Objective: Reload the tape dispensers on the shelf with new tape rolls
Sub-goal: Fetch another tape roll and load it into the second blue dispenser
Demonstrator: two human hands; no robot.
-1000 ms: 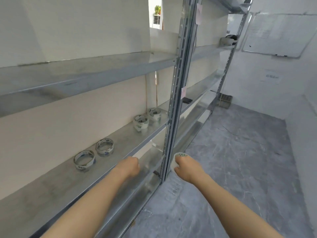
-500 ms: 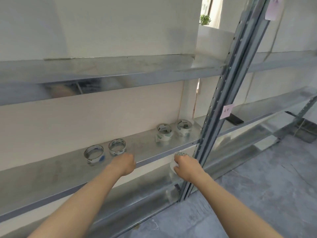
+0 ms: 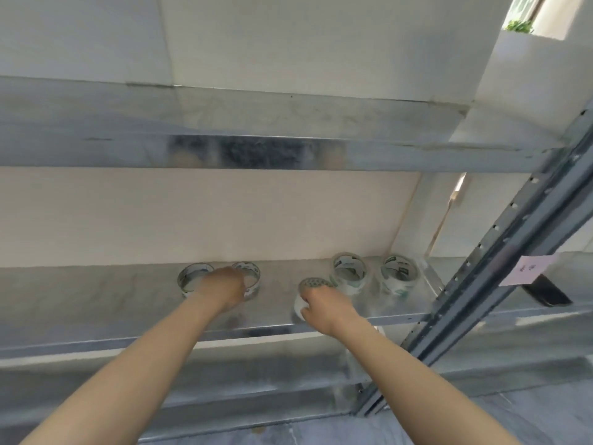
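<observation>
Right hand (image 3: 324,308) — tape roll (image 3: 306,295) gripped | left hand (image 3: 223,289) — closed, contents indeterminable | shelf (image 3: 96,303) — no dispenser seen; reloading not begun.

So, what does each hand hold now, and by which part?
The right hand grips a white tape roll around its outer side. The left hand reaches between two thin rolls on the shelf; whether it holds one cannot be told.

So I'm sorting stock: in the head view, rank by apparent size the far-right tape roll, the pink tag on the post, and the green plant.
1. Far-right tape roll
2. Pink tag, close behind; nearer the camera, so unsure
3. Green plant, far off
</observation>
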